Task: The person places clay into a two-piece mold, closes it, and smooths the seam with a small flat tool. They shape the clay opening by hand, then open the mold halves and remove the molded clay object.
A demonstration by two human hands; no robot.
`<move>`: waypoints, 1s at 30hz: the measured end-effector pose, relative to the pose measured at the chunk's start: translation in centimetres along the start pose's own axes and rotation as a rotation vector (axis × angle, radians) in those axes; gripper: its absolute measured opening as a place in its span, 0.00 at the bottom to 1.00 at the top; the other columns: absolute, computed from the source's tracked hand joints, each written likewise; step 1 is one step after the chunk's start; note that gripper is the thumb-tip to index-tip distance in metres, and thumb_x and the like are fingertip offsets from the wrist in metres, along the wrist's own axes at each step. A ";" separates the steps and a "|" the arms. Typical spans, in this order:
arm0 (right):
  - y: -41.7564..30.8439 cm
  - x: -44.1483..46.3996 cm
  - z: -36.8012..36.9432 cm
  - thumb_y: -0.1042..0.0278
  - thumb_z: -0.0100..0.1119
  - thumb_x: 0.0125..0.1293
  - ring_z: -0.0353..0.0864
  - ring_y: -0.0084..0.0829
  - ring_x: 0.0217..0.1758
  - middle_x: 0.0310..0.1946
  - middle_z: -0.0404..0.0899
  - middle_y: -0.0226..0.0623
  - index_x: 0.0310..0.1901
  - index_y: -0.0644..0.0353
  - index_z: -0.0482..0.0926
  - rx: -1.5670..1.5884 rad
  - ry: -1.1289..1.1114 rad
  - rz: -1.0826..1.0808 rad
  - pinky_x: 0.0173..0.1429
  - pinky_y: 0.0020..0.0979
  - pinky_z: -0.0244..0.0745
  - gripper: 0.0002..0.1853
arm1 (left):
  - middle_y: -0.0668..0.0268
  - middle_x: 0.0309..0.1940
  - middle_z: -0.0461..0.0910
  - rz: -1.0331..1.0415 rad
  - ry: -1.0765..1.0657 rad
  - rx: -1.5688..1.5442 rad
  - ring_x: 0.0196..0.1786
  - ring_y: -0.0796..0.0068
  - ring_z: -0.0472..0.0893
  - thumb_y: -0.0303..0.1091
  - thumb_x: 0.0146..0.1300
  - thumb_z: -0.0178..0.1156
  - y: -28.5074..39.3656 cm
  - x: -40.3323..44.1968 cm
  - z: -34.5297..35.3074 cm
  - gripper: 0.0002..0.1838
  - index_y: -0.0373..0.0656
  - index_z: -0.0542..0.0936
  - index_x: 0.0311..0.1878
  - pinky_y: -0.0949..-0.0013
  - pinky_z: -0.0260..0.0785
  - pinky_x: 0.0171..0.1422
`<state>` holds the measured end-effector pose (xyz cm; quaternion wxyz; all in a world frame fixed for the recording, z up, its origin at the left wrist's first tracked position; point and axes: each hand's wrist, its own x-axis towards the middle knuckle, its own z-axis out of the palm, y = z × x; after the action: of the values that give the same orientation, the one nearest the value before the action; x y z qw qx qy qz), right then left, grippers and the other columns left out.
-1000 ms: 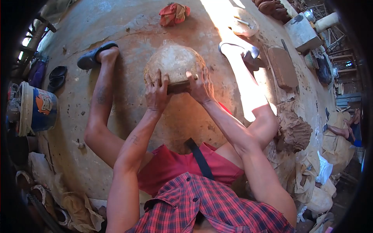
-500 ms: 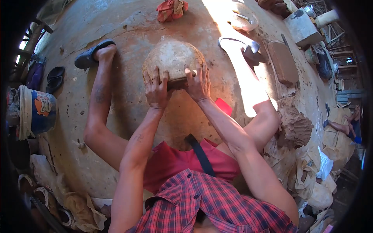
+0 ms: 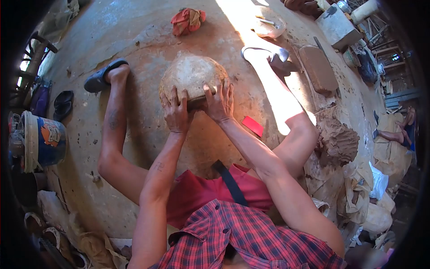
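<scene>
We found the rounded dome (image 3: 193, 74) on or just above the floor (image 3: 148, 40), between the wearer's left leg (image 3: 115, 114) and right leg (image 3: 283, 96); whether its near edge was lifted we could not tell. Both hands held that near edge. The left hand (image 3: 176, 114) gripped its left part with fingers spread over the upper surface; the right hand (image 3: 219, 102) gripped its right part in the same fashion. The thumbs were only partly visible, so we could not confirm what lay under the edge. We judged that the paired grip spread the load evenly and guarded against tipping, and that the legs stood wide of the dome to give both arms a straight reach.

Near and to the right of the dome lay a flat red piece (image 3: 253, 126), beside the right forearm. Farther right were a brown slab (image 3: 319, 69) and, nearer the wearer, a rough clay lump (image 3: 338, 141), both placed, in our opinion, beyond the right leg to stay off the working spot. A crumpled red cloth (image 3: 188, 21) lay beyond the dome. Well to its left we noted a bucket (image 3: 45, 141), set outside the left leg.
</scene>
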<state>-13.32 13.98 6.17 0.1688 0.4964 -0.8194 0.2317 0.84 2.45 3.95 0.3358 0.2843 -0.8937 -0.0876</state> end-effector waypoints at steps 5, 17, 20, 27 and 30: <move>-0.5 -0.1 1.0 0.44 0.81 0.52 0.57 0.71 0.81 0.78 0.61 0.59 0.71 0.45 0.74 -0.054 -0.012 0.006 0.77 0.74 0.61 0.45 | 0.53 0.85 0.61 -0.011 -0.207 -0.031 0.80 0.17 0.60 0.42 0.48 0.83 -0.7 -0.1 -1.7 0.54 0.58 0.69 0.81 0.33 0.69 0.77; -1.2 -0.2 1.2 0.42 0.82 0.51 0.56 0.67 0.82 0.79 0.62 0.48 0.71 0.42 0.76 -0.047 0.029 0.028 0.78 0.73 0.56 0.45 | 0.58 0.86 0.59 -0.037 -0.251 -0.071 0.82 0.22 0.58 0.34 0.49 0.82 -0.1 0.1 -3.1 0.56 0.60 0.66 0.84 0.39 0.72 0.78; -1.0 -0.2 -0.3 0.44 0.81 0.52 0.57 0.66 0.81 0.80 0.61 0.47 0.72 0.42 0.75 -0.005 0.021 -0.012 0.78 0.72 0.58 0.45 | 0.58 0.87 0.59 -0.012 -0.275 -0.127 0.83 0.25 0.58 0.37 0.50 0.83 -1.3 0.5 -3.7 0.56 0.61 0.65 0.84 0.39 0.72 0.78; 3.9 0.0 -0.2 0.61 0.78 0.56 0.64 0.58 0.78 0.78 0.63 0.45 0.72 0.39 0.77 0.044 -0.079 -0.045 0.76 0.57 0.71 0.39 | 0.57 0.85 0.63 -0.053 -0.278 -0.183 0.82 0.29 0.62 0.42 0.51 0.83 -3.8 0.1 -2.9 0.54 0.65 0.68 0.83 0.40 0.72 0.78; 3.6 0.4 -0.5 0.59 0.86 0.48 0.66 0.56 0.77 0.76 0.65 0.46 0.76 0.36 0.74 -0.010 -0.041 -0.078 0.72 0.54 0.78 0.50 | 0.56 0.84 0.65 -0.028 -0.236 -0.172 0.81 0.28 0.64 0.41 0.51 0.82 -3.7 0.6 -3.3 0.52 0.65 0.70 0.82 0.42 0.73 0.77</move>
<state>-16.65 15.41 5.98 0.1633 0.5319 -0.8038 0.2107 4.29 -0.82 5.54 0.2502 0.2548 -0.9121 -0.2015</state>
